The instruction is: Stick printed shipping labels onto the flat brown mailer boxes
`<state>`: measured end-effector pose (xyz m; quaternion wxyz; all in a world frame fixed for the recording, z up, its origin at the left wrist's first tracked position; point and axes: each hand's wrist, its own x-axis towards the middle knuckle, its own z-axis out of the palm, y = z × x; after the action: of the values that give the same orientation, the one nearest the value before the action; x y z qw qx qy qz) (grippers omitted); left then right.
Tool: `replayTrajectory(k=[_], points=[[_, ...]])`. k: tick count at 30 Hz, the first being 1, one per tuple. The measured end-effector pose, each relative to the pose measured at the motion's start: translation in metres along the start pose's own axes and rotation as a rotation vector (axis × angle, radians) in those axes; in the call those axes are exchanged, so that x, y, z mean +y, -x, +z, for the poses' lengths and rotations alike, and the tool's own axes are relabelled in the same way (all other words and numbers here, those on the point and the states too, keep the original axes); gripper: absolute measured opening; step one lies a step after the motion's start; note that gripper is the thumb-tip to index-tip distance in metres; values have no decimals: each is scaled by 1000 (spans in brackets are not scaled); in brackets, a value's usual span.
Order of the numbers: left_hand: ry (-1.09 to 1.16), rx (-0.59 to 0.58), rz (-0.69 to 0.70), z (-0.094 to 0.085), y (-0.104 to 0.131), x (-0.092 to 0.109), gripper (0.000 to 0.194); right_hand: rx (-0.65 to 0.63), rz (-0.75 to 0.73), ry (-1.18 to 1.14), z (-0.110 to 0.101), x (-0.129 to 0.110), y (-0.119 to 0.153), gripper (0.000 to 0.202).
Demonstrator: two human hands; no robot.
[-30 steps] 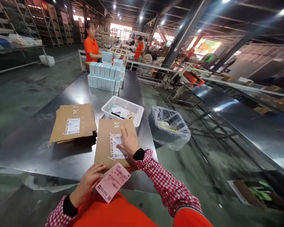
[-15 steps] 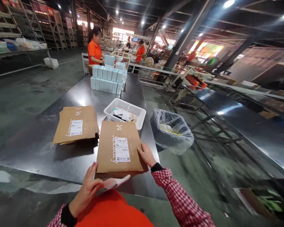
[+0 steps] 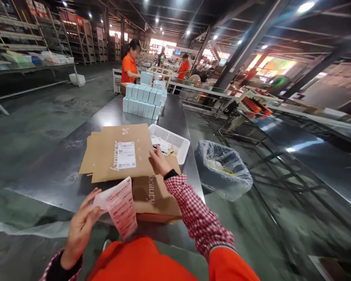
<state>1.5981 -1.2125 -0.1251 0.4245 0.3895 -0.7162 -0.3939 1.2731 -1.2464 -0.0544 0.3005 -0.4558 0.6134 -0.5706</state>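
Observation:
My right hand (image 3: pixel 161 162) grips the right edge of a flat brown cardboard mailer (image 3: pixel 144 146) with a white label on its face. The mailer lies over a pile of similar flat cardboard (image 3: pixel 89 156) at the left, covering most of it. Pinched in my left hand (image 3: pixel 82 222) is a sheet of printed labels (image 3: pixel 123 210), hanging bent close to my body. Below my right forearm is another stack of cardboard mailers (image 3: pixel 163 197), the top one showing white lettering and no label where visible.
A white perforated basket (image 3: pixel 183 143) with papers and a pen stands behind the stack. Light-blue boxes (image 3: pixel 142 105) are piled on the far part of the metal table (image 3: pixel 61 175). Right of the table is a plastic-lined bin (image 3: pixel 245 181). A co-worker (image 3: pixel 129 68) stands beyond the boxes.
My right hand has carried the labelled mailer from the near stack leftward onto the other pile. My left hand has lifted the label sheet and moved left. The view has shifted slightly.

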Motion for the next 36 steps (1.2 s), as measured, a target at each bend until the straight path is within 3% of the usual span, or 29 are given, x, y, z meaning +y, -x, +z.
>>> replayTrajectory(k=[2,5,6,7,10,12,14,15,18,21,25,27,31,32,33,36], points=[[-29,27,-20,-9,-6,7,28,-172,10,6,26,-11,-2,79],[-66,34,-52,-15,-10,14,33,-663,-50,-152,50,-24,29,103],[-76,23,-65,-16,-9,14,34,-751,-80,-210,55,-25,43,103],[-88,2,-82,-18,-9,14,36,-755,-112,-248,59,-26,56,95],[-116,-78,-125,-22,-4,17,39,-517,-196,-197,67,-27,85,39],[-124,-75,-102,-23,-2,24,51,-473,-218,-96,69,-29,97,19],[-119,-69,-83,-20,-1,33,67,-482,-229,-13,65,-33,107,13],[-108,-76,-92,-16,-1,37,67,-467,-238,17,63,-34,112,12],[-52,-66,-155,3,-1,44,45,-359,-250,72,52,-33,130,13],[-22,-40,-158,23,0,44,43,-233,-236,91,42,-23,147,16],[-124,-169,-42,39,-2,41,39,-122,-199,146,26,-6,163,10],[-140,-298,54,42,-3,35,38,-64,-176,194,9,-2,159,13],[-156,-422,277,41,0,12,31,439,-90,182,-51,7,116,15],[-172,-447,310,41,2,6,28,489,-59,146,-66,12,102,17],[-186,-482,326,43,4,1,25,463,-26,112,-78,18,89,21],[-184,-563,349,55,8,-8,25,183,72,63,-92,43,63,38]])
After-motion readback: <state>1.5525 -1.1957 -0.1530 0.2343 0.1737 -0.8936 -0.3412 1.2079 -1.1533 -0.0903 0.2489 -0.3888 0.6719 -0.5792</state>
